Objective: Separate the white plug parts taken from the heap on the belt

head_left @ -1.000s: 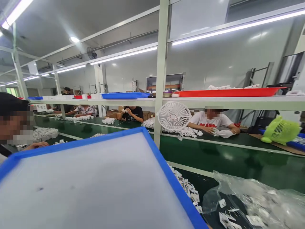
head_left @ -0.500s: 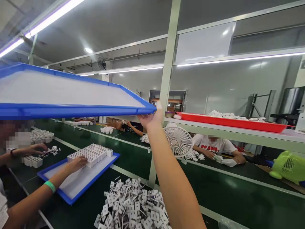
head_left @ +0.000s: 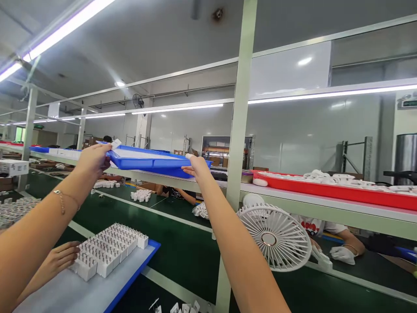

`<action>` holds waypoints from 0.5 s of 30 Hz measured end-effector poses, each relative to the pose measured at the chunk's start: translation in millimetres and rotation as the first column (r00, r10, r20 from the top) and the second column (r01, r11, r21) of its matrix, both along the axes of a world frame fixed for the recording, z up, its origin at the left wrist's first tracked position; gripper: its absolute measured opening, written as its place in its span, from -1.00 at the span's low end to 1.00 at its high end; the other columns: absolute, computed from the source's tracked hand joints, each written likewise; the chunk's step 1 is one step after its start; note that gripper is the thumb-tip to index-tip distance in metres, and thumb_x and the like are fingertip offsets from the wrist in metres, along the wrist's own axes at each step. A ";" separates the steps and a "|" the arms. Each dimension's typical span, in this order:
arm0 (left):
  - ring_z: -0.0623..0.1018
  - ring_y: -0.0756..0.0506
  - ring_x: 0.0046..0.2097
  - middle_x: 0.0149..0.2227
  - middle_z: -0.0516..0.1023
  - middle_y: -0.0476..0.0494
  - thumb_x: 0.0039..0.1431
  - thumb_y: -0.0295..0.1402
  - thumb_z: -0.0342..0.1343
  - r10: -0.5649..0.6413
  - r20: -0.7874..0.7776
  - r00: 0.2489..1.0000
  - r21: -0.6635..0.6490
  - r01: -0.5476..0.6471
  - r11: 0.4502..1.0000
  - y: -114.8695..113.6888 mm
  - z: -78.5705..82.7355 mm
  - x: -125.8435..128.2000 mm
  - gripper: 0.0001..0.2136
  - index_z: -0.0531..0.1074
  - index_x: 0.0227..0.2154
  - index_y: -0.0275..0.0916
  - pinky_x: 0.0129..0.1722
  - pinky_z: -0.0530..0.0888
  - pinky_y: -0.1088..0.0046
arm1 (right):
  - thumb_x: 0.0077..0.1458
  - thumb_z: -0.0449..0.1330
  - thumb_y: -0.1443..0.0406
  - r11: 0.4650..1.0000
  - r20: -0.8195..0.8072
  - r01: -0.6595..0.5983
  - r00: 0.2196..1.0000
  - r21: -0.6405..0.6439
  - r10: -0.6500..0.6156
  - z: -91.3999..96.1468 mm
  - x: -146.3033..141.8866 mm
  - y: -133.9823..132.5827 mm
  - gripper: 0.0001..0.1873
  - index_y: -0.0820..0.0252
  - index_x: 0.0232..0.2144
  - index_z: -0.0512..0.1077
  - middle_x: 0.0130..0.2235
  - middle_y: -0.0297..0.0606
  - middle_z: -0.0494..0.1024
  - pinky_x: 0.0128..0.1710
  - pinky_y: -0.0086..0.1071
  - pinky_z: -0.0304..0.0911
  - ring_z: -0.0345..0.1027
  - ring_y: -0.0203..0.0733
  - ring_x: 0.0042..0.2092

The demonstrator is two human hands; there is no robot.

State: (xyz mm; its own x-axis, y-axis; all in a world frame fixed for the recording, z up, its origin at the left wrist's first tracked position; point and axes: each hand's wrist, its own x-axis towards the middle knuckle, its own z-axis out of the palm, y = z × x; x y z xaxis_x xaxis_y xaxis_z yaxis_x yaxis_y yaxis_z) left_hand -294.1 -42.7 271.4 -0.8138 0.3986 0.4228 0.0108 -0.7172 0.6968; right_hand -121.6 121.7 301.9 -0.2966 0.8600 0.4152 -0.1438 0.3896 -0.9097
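Observation:
My left hand [head_left: 94, 158] grips the left end of a blue-rimmed tray [head_left: 153, 164] with a pale inside. At the opposite end, my right hand [head_left: 197, 167] holds the same rim, thumb above and fingers beneath. The tray is level with the upper shelf [head_left: 218, 184]; whether it rests there I cannot tell. Below my arms, another blue-rimmed tray [head_left: 130, 280] carries rows of white blocks [head_left: 112, 248] with upright metal pins. A co-worker's hand [head_left: 63, 261] touches the blocks' left edge.
A pale green post [head_left: 239, 108] stands right of my right hand. Beside it hang a white fan [head_left: 270, 239] and, on the shelf, a red tray [head_left: 325, 187] of white parts. White pieces [head_left: 185, 308] lie on the green belt [head_left: 182, 243]. A gloved person sits across.
The held tray has moved away from me, down to shelf level. My left hand has come into view on its left end. The view has shifted, so the pile of white pieces is mostly out of frame.

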 end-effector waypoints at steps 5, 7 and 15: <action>0.45 -0.04 -0.26 -0.19 0.41 -0.13 0.10 -0.31 0.03 0.011 0.103 0.995 -0.096 -0.001 0.995 55.4 10.4 4.6 -0.76 0.33 -0.18 -0.29 -0.33 0.45 0.33 | 0.13 0.08 0.24 0.962 0.191 0.078 0.973 0.262 -0.131 -6.9 -8.2 -6.0 -0.70 0.26 -0.09 0.28 -0.08 -0.19 0.36 -0.18 -0.17 0.28 0.32 -0.16 -0.14; 0.44 -0.02 -0.31 -0.22 0.41 -0.11 0.10 -0.32 0.03 0.007 0.147 0.989 -0.097 0.007 0.995 71.2 5.7 15.2 -0.77 0.33 -0.19 -0.29 -0.38 0.45 0.37 | 0.12 0.08 0.26 0.902 0.225 0.127 0.945 0.412 -0.236 -13.6 -11.0 -18.8 -0.69 0.25 -0.08 0.28 0.02 -0.15 0.28 -0.08 -0.09 0.18 0.21 -0.07 -0.01; 0.44 0.00 -0.34 -0.24 0.41 -0.10 0.10 -0.32 0.02 -0.167 0.301 0.939 -0.024 0.182 0.983 101.9 4.4 36.2 -0.77 0.32 -0.19 -0.29 -0.42 0.44 0.42 | 0.08 0.02 0.08 0.580 0.287 0.055 0.828 0.812 -0.481 -17.7 -4.5 -34.3 -0.69 0.15 -0.37 0.43 -0.26 -0.25 0.47 -0.18 -0.29 0.15 0.23 -0.07 -0.11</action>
